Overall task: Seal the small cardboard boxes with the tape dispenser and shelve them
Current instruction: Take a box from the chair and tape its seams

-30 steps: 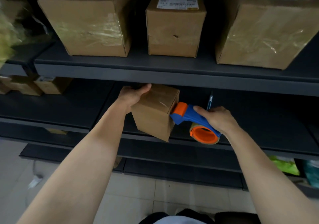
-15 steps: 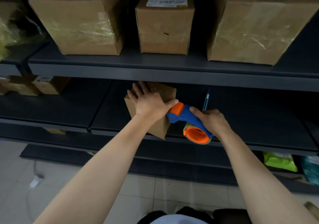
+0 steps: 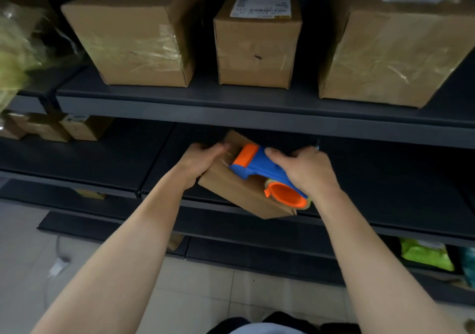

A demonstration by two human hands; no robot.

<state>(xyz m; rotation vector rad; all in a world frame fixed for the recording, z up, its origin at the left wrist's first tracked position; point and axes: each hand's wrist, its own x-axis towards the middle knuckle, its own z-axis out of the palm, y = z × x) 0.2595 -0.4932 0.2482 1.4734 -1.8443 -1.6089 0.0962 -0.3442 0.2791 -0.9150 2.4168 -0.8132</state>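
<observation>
The left hand (image 3: 203, 161) gripped the small box (image 3: 239, 192) tilted at the middle shelf (image 3: 102, 187) edge, the right hand (image 3: 305, 171) clasping the tape dispenser (image 3: 259, 169) against it; steady pressure along the seam looked best

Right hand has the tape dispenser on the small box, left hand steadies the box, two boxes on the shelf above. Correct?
No: the head view shows three boxes on that shelf, not two. The right hand does grip the tape dispenser on the small box; the left hand holds it.

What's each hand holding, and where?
Left hand grips the small brown cardboard box at its upper-left edge; right hand grips the blue-and-orange tape dispenser by its handle.
</observation>
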